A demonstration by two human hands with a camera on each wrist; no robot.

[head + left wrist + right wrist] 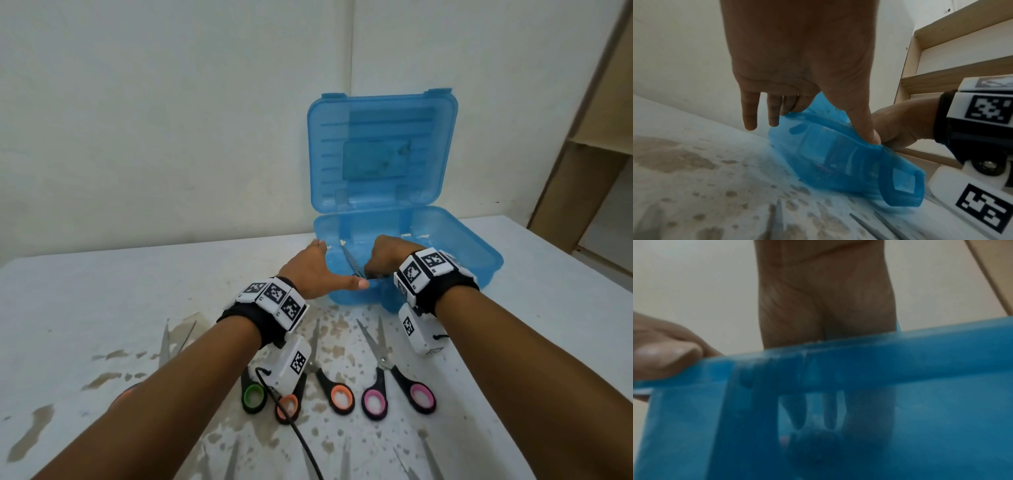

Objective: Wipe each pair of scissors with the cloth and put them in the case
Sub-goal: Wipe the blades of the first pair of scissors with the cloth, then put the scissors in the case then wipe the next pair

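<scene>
The stained white desk carried a blue case at 1 o'clock, lid upright; no readable writing showed. The left hand rested on the case's near-left rim, fingers straight and spread, thumb along the front edge. The right hand reached down into the case, fingers curled on a pair of scissors whose blades pointed toward 11 o'clock. Pink-handled scissors lay at 6 o'clock, blades open, pointing to 12.
</scene>
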